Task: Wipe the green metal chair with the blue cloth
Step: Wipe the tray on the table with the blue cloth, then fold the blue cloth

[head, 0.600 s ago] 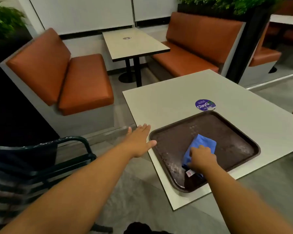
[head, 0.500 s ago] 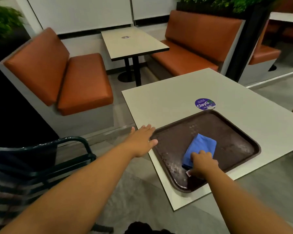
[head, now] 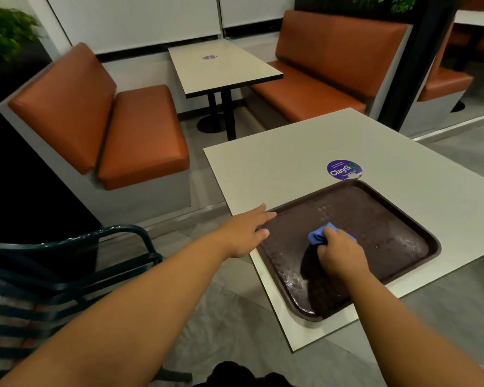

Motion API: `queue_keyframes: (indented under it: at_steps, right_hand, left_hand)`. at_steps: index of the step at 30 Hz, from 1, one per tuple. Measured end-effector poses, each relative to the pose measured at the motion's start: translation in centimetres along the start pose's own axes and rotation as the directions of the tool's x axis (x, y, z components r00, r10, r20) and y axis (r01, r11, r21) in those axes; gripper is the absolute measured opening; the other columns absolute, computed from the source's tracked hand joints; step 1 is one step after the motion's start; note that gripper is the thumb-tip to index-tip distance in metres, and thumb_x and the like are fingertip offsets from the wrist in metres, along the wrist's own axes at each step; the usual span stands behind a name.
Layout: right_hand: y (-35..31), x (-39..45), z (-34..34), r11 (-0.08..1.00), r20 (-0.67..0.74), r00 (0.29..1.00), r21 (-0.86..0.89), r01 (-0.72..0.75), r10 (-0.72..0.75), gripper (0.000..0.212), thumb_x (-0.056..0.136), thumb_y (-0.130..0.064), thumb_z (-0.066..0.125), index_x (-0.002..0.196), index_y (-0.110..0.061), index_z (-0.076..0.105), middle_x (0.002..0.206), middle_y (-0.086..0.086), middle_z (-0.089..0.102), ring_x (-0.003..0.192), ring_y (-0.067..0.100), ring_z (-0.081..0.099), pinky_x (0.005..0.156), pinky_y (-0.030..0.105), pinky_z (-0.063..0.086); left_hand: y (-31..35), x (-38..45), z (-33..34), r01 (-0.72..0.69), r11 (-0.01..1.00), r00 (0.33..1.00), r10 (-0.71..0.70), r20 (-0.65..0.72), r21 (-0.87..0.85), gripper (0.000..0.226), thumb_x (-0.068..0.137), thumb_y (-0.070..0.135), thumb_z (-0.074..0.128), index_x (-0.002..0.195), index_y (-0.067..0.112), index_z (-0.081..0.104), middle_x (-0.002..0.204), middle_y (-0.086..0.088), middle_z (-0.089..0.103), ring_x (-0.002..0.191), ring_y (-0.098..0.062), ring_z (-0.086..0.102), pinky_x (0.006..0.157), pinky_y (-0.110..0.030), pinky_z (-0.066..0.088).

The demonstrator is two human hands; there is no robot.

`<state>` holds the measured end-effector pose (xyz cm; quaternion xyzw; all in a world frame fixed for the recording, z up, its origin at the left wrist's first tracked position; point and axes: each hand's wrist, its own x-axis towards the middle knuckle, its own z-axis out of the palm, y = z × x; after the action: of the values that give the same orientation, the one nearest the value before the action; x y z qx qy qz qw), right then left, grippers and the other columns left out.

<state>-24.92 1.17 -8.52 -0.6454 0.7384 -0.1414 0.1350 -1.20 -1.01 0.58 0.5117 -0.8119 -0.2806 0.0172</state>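
Two hands, one blue cloth (head: pixel 317 236), one brown tray (head: pixel 389 227), one green metal chair (head: pixel 67 275), three tables, three orange benches.

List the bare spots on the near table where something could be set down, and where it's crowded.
Free: the table strip between its far edge and the round sticker; the right side past the brown tray; the tray's right half. Crowded: the tray's left end, where the right hand bunches the blue cloth and the left hand hovers at the rim.
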Motion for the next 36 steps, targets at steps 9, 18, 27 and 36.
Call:
queue_keyframes:
  at_steps: [9,18,27,36]
  right_hand:
    - [-8.8,0.3,-10.4,0.835,0.238,0.898,0.508,0.211,-0.371,0.003,0.077,-0.015,0.055,0.078,-0.012,0.054,0.070,0.004,0.057,0.063,0.016,0.047,0.059,0.030,0.038]
    - [-13.3,0.3,-9.3,0.616,0.323,0.681,0.751,0.239,-0.657,0.062,0.067,-0.021,0.085,0.119,-0.027,0.052,0.109,-0.001,0.067,0.099,0.016,0.066,0.086,0.033,0.055]
    - [-21.5,-1.3,-6.0,0.562,0.189,0.648,0.705,0.433,-0.737,0.016,0.094,-0.039,0.055,0.096,-0.028,0.066,0.088,-0.007,0.069,0.083,0.014,0.065,0.075,0.033,0.055]
    - [-26.3,-7.1,-0.4,0.465,0.742,0.367,0.650,-0.601,-0.562,0.044,0.081,-0.047,0.064,0.106,-0.011,0.068,0.086,0.007,0.072,0.081,0.022,0.068,0.072,0.036,0.056]
  left_hand:
    - [0.4,-1.4,-1.6,0.020,0.880,0.998,0.008,0.058,-0.474,0.085,0.072,0.019,0.081,0.142,0.033,0.036,0.139,0.011,0.048,0.115,-0.011,0.054,0.095,-0.026,0.044]
    - [-3.3,-6.8,-3.3,0.253,0.567,0.966,-0.109,0.233,-0.784,0.028,0.083,0.020,0.069,0.110,0.010,0.065,0.116,-0.014,0.067,0.109,-0.029,0.063,0.101,-0.043,0.046]
    - [-7.7,-14.9,-3.7,0.290,0.379,0.912,-0.387,0.135,-0.879,0.027,0.091,0.017,0.061,0.117,0.008,0.061,0.115,-0.013,0.068,0.108,-0.029,0.063,0.099,-0.044,0.047]
    - [-9.5,-22.6,-2.2,-0.002,0.091,0.837,-0.544,-0.052,-0.996,0.040,0.090,0.018,0.058,0.129,0.013,0.053,0.125,-0.013,0.063,0.115,-0.029,0.060,0.096,-0.041,0.049]
